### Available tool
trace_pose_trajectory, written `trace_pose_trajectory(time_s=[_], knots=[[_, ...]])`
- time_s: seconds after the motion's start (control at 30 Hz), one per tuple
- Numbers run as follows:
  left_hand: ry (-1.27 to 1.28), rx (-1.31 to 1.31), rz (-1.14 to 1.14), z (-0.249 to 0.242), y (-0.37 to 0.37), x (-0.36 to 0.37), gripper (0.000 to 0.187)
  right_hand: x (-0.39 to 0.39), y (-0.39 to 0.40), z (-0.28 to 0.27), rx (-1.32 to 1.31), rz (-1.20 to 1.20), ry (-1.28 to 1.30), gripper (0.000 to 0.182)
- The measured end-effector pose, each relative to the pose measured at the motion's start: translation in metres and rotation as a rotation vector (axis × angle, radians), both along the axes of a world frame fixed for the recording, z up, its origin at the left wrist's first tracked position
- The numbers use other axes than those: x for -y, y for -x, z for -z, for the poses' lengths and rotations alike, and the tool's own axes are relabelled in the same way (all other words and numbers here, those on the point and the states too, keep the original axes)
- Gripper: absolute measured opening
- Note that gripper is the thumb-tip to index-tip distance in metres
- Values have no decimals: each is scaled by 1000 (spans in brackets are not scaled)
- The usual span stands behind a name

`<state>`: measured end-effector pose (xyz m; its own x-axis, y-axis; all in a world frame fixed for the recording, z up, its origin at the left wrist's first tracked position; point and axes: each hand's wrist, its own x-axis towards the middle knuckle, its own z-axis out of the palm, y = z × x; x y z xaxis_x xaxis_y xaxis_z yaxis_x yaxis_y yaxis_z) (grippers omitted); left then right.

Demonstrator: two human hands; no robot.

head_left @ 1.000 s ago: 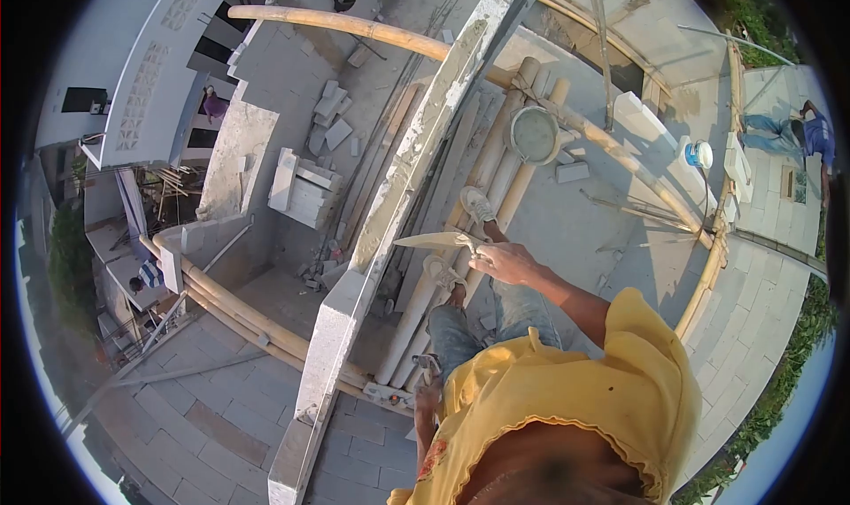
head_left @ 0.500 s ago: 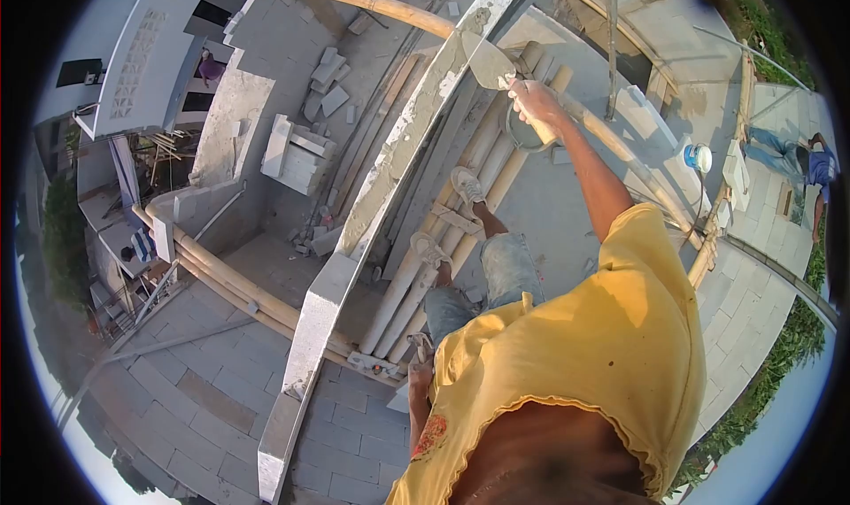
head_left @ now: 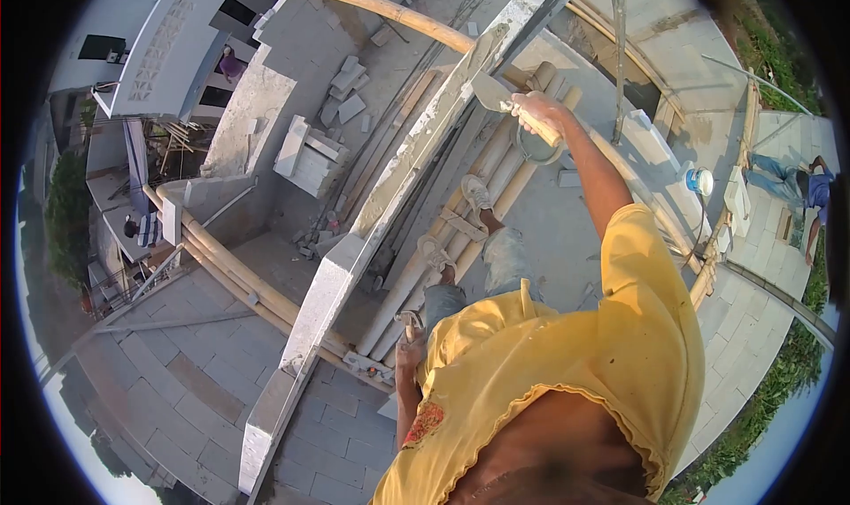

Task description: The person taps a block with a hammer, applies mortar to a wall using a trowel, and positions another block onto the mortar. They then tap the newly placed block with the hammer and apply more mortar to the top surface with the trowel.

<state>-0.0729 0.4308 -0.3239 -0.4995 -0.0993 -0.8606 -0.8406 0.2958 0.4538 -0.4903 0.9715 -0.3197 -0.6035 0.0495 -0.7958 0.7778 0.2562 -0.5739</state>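
Note:
My right hand (head_left: 542, 115) is wrapped around the wooden handle of a trowel (head_left: 491, 91). Its flat blade lies at the edge of the wall top, beside a strip of wet grey mortar (head_left: 425, 151). Below that hand hangs or stands a round bucket (head_left: 538, 144), partly hidden by the forearm. Low by my left thigh, my left hand (head_left: 409, 354) is closed on a small tool with a greyish head (head_left: 409, 321); its exact kind cannot be made out. White blocks (head_left: 323, 279) form the nearer part of the narrow wall.
My feet stand on bamboo poles (head_left: 416, 288) beside the wall. Stacked white blocks (head_left: 310, 155) lie on the floor beyond it. A blue-white paint bucket (head_left: 699, 182) is at right, near a person in blue (head_left: 810, 186). Other people are at far left.
The trowel has shifted slightly back toward me along the wall edge. My left hand, with its tool, has risen a little beside my leg. The whole view has turned slightly.

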Motion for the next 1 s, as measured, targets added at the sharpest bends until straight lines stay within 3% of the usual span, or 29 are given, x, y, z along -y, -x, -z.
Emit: trace_pose_trajectory(time_s=[0.03,0.13,0.27,0.33,0.4,0.43,0.5,0.57,0.6,0.7,0.77,0.83,0.9,1.0], knots=[[-51,94,-32,10,-7,10,25,12,-16,-1,-18,8,7,52],[-23,123,-48,36,-44,35,33,46,-59,17,-156,118,42,58],[10,91,168,77,-104,83,37,75,-84,78,-274,215,-65,58],[79,7,430,68,-119,102,34,81,-107,95,-284,193,-121,57],[328,155,498,6,-77,65,32,82,-126,110,-380,134,-170,56],[283,85,437,-6,-71,58,29,85,-145,104,-453,86,-195,56],[252,-11,450,-11,-64,53,25,86,-160,83,-273,244,-169,54],[74,18,109,36,-87,53,24,84,-145,66,-282,276,-179,54],[-107,74,-310,65,-103,48,23,83,-141,60,-272,274,-174,54],[232,-37,1016,75,-79,44,34,90,-112,35,-296,230,-91,52],[158,-13,223,-3,-4,-4,35,125,-98,19,-222,183,27,49],[68,-105,143,9,-8,-7,30,161,-116,-10,-45,94,181,47],[1,-141,94,14,-16,1,28,206,-145,-21,163,41,521,47],[24,-122,116,7,-18,11,28,285,-182,-30,297,-56,646,51]])
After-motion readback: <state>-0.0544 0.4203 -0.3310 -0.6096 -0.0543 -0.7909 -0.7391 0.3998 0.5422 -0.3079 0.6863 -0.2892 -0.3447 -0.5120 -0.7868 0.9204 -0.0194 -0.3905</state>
